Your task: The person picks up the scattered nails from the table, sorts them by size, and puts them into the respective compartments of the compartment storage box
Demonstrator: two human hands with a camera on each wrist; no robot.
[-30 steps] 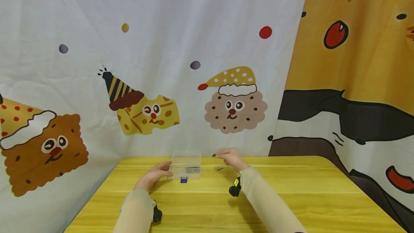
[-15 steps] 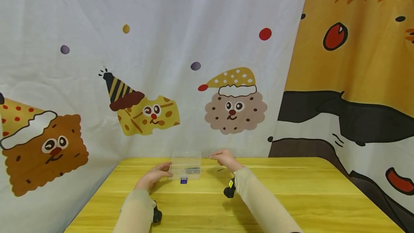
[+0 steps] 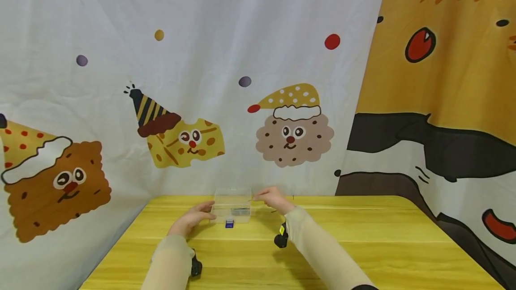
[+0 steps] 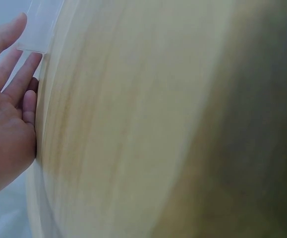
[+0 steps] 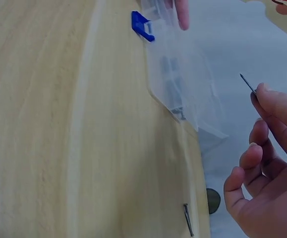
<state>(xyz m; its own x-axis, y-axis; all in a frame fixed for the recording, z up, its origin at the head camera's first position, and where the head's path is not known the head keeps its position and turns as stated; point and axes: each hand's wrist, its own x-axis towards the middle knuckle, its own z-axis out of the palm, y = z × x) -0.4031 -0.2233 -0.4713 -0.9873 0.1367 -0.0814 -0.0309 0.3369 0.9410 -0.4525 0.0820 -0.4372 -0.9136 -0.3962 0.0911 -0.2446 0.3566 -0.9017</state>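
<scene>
Left grip [image 3: 189,221]: thumb and foremost fingers extended and spread, touching the left end of the clear box.
Clear box [image 3: 219,214]: upright on the counter [image 3: 242,254], lid [image 3: 232,197] raised at the rear; probably light, thin and prone to slide or crack. Best held low on its end walls, not by the lid.
Blue latch [image 3: 229,224]: at the front of the box; probably stiff plastic, a poor handle.
Right grip [image 3: 275,199]: thumb and forefinger pinching a nail; other fingers loosely bent.
Pinched nail [image 5: 247,83]: above the counter, just right of the box, one end projecting; likely light, rigid, smooth and apt to roll. Best pinched mid-shank, clear of the point.
Loose nail [image 5: 188,220]: on the counter, right of the box; probably best lifted by its raised head.
</scene>
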